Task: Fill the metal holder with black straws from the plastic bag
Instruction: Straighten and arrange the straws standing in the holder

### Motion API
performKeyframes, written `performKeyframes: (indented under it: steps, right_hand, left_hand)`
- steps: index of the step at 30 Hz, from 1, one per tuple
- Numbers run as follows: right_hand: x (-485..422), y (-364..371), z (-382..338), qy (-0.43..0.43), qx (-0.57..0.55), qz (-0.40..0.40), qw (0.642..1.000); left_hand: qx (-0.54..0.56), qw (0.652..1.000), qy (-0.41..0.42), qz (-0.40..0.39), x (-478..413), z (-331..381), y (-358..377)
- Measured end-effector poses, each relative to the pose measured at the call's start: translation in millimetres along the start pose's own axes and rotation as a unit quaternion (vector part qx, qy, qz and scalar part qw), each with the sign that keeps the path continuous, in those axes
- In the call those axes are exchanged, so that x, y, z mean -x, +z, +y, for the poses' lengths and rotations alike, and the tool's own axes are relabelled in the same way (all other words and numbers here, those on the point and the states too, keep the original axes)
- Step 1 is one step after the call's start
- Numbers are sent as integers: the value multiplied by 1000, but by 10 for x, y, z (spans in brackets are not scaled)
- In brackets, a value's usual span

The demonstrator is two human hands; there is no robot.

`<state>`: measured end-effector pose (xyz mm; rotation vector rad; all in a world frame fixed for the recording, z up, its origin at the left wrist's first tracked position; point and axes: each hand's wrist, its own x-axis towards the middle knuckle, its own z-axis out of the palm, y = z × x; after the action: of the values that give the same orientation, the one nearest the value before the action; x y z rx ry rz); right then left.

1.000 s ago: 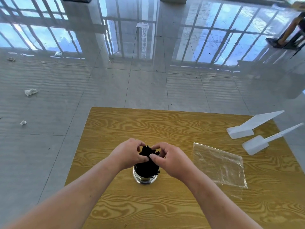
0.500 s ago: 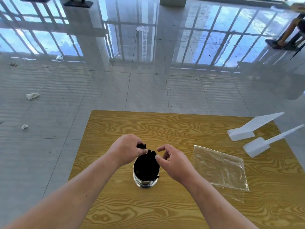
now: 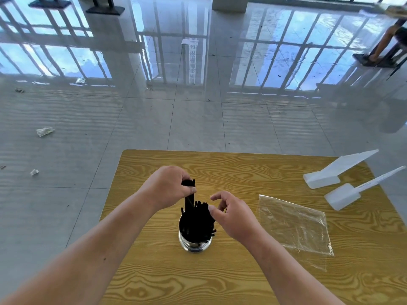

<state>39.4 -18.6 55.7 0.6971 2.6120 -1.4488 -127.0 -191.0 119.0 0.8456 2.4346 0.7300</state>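
From my end I see the left hand (image 3: 169, 188) pinching a small bunch of black plastic straws (image 3: 189, 194) between thumb and curled fingers. The bunch's lower ends dip into the far-left side of the round shiny metal holder (image 3: 193, 244). The holder stands upright near the middle of the yellow wood-grain table (image 3: 242, 168), packed with more black straws (image 3: 199, 219). The right hand (image 3: 233, 213) hovers just right of it, thumb and forefinger parted, thumb tip touching the straw tops, gripping nothing. The clear plastic bag (image 3: 293, 223) lies flat further right. The reflected characters (image 3: 192, 62) on the far floor are too blurred to read.
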Motion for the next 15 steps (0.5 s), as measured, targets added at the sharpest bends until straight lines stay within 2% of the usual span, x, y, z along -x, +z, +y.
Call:
performKeyframes:
  steps: [4,9,13,15]
  right_hand:
    - [-1,-49,-37,-10,-22,15,1000]
    - [14,-127,-83,-8,-103,29,994]
    - [43,-218,-98,-2,-149,61,987]
    - [70,-255,-116,2,-171,97,981]
  left_hand:
    - [24,1000,1,20,-35,63,-216]
    - [87,995,-12,45,-67,85,-507]
    - [202,976,-32,77,-58,6,-712]
    - [295,949,-36,103,-34,-26,-767]
